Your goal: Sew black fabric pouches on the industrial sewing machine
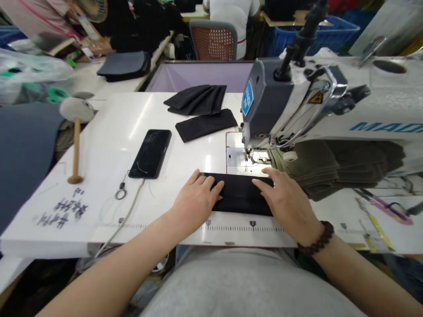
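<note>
Left hand (193, 199) and right hand (290, 206) rest unclenched on opposite ends of a black cloth strip (242, 193), lying on the worktop (105, 136) before the sewing machine (272, 94), apparently to keep it flat

From here I read "MAQ…" (386, 127) and a yellow warning sign (316, 97) on the sewing machine (390, 94), "0" (253, 223) on the ruler (228, 228) in front of it, and illegible handwriting (71, 208) to its left.
</note>
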The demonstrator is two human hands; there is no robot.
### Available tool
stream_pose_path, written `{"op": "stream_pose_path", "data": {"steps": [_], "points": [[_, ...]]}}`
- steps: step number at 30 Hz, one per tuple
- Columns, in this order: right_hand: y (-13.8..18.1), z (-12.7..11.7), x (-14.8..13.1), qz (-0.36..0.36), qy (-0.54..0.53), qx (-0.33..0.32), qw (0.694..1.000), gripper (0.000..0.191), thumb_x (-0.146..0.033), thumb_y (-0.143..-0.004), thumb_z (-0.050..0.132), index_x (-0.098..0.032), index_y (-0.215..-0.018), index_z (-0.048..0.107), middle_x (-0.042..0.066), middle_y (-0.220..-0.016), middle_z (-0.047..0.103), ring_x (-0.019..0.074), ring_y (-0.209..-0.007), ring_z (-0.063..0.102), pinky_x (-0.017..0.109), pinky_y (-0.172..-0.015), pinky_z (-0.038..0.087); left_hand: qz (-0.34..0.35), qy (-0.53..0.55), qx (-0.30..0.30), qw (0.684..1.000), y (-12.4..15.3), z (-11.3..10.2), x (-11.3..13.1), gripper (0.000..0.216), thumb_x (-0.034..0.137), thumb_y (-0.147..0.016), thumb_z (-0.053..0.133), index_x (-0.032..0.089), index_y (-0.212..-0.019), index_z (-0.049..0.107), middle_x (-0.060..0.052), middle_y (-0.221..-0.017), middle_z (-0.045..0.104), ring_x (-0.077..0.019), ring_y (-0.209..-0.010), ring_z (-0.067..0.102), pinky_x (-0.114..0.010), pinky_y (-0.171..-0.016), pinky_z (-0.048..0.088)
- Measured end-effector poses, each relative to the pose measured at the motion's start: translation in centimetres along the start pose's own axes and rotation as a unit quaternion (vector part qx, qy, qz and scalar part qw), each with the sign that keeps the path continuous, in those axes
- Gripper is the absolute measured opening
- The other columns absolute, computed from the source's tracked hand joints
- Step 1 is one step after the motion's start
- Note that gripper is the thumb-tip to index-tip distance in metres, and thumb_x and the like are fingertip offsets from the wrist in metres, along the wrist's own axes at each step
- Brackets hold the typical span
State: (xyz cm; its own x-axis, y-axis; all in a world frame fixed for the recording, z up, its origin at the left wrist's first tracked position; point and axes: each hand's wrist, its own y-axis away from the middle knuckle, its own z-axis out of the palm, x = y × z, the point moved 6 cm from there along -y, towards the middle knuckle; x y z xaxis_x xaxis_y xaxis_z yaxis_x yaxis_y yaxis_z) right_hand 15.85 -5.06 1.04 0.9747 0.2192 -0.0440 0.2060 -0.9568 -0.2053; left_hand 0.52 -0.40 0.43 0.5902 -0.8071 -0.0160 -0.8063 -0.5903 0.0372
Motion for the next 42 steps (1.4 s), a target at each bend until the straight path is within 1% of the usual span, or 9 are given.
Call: {"op": "stream_pose_path", "data": {"steps": [3, 6, 12, 17, 24, 33, 36, 39, 42], "points": [[-0.3, 0.6, -1.5, -0.08, -0.019, -0.012, 0.997, 0.035, -0.006, -0.086, 0.029, -0.01, -0.1, 0.061, 0.014, -0.112, 0.052, 0.0236, -0.103, 0.047, 0.037, -0.086, 0.042, 0.001, -0.001, 0.007, 1.0, -1.2, 0.0, 0.9, 0.022, 0.025, -0.084, 0.051, 0.007, -0.094, 0.061, -0.011, -0.089, 0.055, -0.0245, -0.089, 0.052, -0.043, -0.09, 0.036], [-0.2, 1.2, -2.0, -0.075, -0.028, -0.031, 0.996, 0.032, -0.007, -0.085, 0.031, -0.008, -0.099, 0.06, 0.014, -0.109, 0.054, 0.023, -0.1, 0.049, 0.035, -0.086, 0.044, 0.024, 0.013, 0.02, 0.999, -1.8, 0.5, 1.9, 0.024, 0.023, -0.086, 0.047, 0.004, -0.084, 0.061, -0.014, -0.096, 0.054, -0.0248, -0.095, 0.05, -0.036, -0.087, 0.039], [0.4, 1.6, -3.1, -0.066, -0.022, -0.023, 0.997, 0.042, -0.031, -0.082, 0.053, -0.008, -0.117, 0.051, 0.021, -0.114, 0.047, 0.0319, -0.106, 0.043, 0.046, -0.087, 0.039, 0.006, 0.038, 0.053, 0.998, -1.5, 0.9, 3.0, 0.04, 0.033, -0.088, 0.043, 0.003, -0.113, 0.048, -0.015, -0.114, 0.05, -0.0259, -0.105, 0.044, -0.037, -0.09, 0.038], [1.4, 2.8, -3.2, -0.064, -0.033, -0.006, 0.997, 0.043, -0.03, -0.085, 0.046, -0.007, -0.122, 0.046, 0.023, -0.128, 0.035, 0.0331, -0.12, 0.028, 0.05, -0.094, 0.031, -0.02, 0.062, 0.046, 0.997, -0.9, 2.2, 3.0, 0.051, 0.039, -0.087, 0.043, 0.005, -0.125, 0.036, -0.016, -0.127, 0.039, -0.0274, -0.118, 0.032, -0.039, -0.101, 0.026], [1.7, 3.9, -2.7, -0.056, -0.027, -0.029, 0.998, 0.045, -0.036, -0.089, 0.036, -0.014, -0.128, 0.038, 0.017, -0.138, 0.023, 0.0299, -0.126, 0.017, 0.057, -0.097, 0.017, -0.053, 0.101, 0.047, 0.992, -0.8, 2.4, 2.5, 0.053, 0.042, -0.085, 0.046, 0.01, -0.126, 0.035, -0.015, -0.128, 0.037, -0.0266, -0.119, 0.032, -0.038, -0.101, 0.028], [1.5, 3.7, -2.8, -0.038, -0.022, -0.051, 0.998, 0.045, -0.031, -0.087, 0.039, -0.017, -0.13, 0.037, 0.015, -0.14, 0.02, 0.028, -0.127, 0.015, 0.056, -0.098, 0.014, -0.1, 0.017, 0.034, 0.994, 1.8, 3.6, -2.4, 0.072, 0.055, -0.083, 0.039, 0.003, -0.131, 0.024, -0.02, -0.138, 0.02, -0.031, -0.129, 0.016, -0.048, -0.101, 0.024], [1.5, 3.7, -2.8, -0.033, -0.018, -0.055, 0.998, 0.046, -0.033, -0.087, 0.041, -0.017, -0.13, 0.037, 0.015, -0.14, 0.019, 0.0277, -0.127, 0.014, 0.055, -0.098, 0.013, -0.126, -0.018, 0.078, 0.989, 3.3, 2.6, -3.5, 0.064, 0.049, -0.086, 0.039, 0.003, -0.129, 0.027, -0.023, -0.136, 0.022, -0.035, -0.126, 0.02, -0.053, -0.097, 0.028], [1.5, 3.6, -3.0, -0.031, -0.014, -0.06, 0.998, 0.047, -0.034, -0.086, 0.044, -0.017, -0.13, 0.037, 0.014, -0.14, 0.02, 0.0277, -0.127, 0.014, 0.054, -0.098, 0.013, -0.024, -0.017, 0.103, 0.994, 3.6, 1.3, -1.3, 0.038, 0.026, -0.091, 0.035, 0.011, -0.125, 0.036, -0.018, -0.131, 0.035, -0.0294, -0.117, 0.037, -0.045, -0.093, 0.036], [1.2, 3.0, -2.9, -0.025, -0.017, -0.064, 0.998, 0.046, -0.036, -0.087, 0.044, -0.017, -0.129, 0.038, 0.014, -0.139, 0.023, 0.028, -0.125, 0.02, 0.053, -0.096, 0.019, 0.068, 0.012, 0.078, 0.995, 2.5, 0.7, 1.0, 0.033, 0.014, -0.09, 0.029, 0.013, -0.12, 0.044, -0.011, -0.115, 0.052, -0.0202, -0.1, 0.051, -0.034, -0.087, 0.042]]}}
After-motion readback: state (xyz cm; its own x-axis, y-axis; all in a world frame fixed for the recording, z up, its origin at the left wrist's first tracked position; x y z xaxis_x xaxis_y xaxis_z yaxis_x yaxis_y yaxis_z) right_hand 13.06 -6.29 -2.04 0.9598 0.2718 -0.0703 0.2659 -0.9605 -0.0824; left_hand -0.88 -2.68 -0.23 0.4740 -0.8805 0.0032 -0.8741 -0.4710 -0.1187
